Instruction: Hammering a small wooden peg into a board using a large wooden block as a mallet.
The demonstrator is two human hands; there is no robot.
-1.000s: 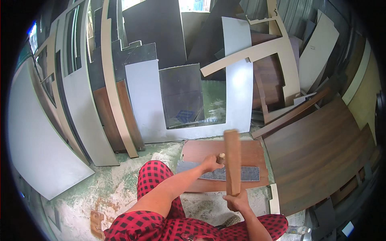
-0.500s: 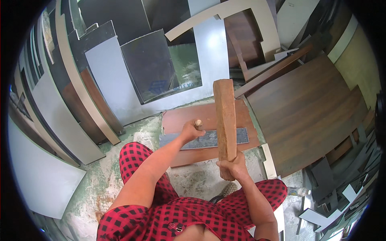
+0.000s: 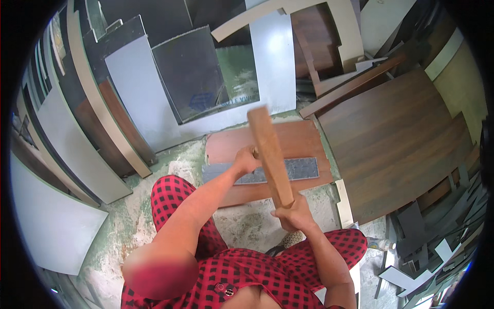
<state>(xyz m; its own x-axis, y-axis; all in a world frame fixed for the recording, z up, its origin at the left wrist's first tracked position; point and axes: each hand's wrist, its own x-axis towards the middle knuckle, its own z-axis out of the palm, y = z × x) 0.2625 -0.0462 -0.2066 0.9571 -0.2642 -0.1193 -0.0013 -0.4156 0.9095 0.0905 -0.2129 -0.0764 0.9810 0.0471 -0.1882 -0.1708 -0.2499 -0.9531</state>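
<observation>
My right hand [image 3: 295, 213] is wrapped round the lower end of a thick wooden bat [image 3: 274, 165], a rough squared length of timber. Its far end leans left, in line with the handle in my other fist. That fist, my left hand [image 3: 247, 160], is closed round a tool with a round wooden handle [image 3: 255, 152]; the tool's lower part is hidden. Beneath lies a dark grey strip [image 3: 302, 170] on a reddish-brown board [image 3: 303, 136], and my left hand is over the strip. Whether bat and handle touch, I cannot tell.
Tall panels [image 3: 85, 149] lean at the left, and a pale blue cut-out panel [image 3: 275, 56] stands ahead. To the right a large dark brown board [image 3: 391, 149] slopes beside a heap of offcuts [image 3: 427, 257]. A bottle [image 3: 380, 244] lies near my right knee.
The wooden bat has swung left, its far end now tilted over toward the tool's handle. My left hand stays nearly in place, still closed round the handle.
</observation>
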